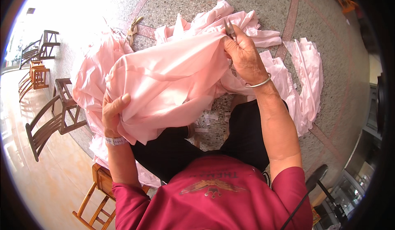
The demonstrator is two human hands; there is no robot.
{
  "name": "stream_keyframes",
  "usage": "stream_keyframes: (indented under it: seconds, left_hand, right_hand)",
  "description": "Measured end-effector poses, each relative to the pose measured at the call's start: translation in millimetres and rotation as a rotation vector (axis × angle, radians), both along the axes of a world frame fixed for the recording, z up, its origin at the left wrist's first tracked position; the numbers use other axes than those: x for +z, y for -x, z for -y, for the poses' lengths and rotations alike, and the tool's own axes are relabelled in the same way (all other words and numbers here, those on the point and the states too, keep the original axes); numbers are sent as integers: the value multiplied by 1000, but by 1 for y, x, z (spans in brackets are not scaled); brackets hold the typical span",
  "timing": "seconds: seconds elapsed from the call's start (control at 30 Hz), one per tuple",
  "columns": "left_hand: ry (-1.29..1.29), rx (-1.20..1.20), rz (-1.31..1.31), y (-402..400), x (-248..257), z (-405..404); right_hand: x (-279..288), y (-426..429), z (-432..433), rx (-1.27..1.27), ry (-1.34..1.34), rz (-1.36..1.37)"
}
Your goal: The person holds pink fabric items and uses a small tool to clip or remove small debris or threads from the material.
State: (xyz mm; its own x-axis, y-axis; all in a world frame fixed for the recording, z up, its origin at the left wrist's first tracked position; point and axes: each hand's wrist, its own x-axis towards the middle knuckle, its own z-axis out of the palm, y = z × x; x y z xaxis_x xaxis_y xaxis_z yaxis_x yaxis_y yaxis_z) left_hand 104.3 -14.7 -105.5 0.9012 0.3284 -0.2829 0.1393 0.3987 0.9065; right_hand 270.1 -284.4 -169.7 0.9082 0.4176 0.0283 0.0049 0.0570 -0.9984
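Note:
A light pink fabric piece (166, 72) is stretched between my two hands above my lap. My left hand (113, 112) grips its left end, with the thumb on top and the fingers hidden behind the cloth. At the upper right, my right hand (243, 49) pinches a corner of the same fabric. That hand also holds small metal thread snips (229, 29), whose blades point up past the fingers. More pink fabric is heaped on the left (95, 66). Beyond my hands lie other crumpled pink pieces (209, 18), and a pleated pink strip (308, 85) curves along the right.
Brown fabric ties (133, 29) lie by the left heap. Small pale scraps (211, 117) are scattered on the speckled floor (333, 60) between my feet. On the left stand a dark wooden chair (46, 122) and several others; a wooden chair (103, 180) is close by my left elbow.

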Motion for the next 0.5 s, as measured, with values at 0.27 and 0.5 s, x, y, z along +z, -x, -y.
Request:
stream_keyframes:
  seconds: [0.27,0.5]
  left_hand:
    - [-1204,85,-107,-67,-26,-53]
    - [-1050,-262,92,-26,-13,72]
  right_hand:
    - [29,11,9,40,-245,-315]
    - [32,9,8,-62,-328,-398]
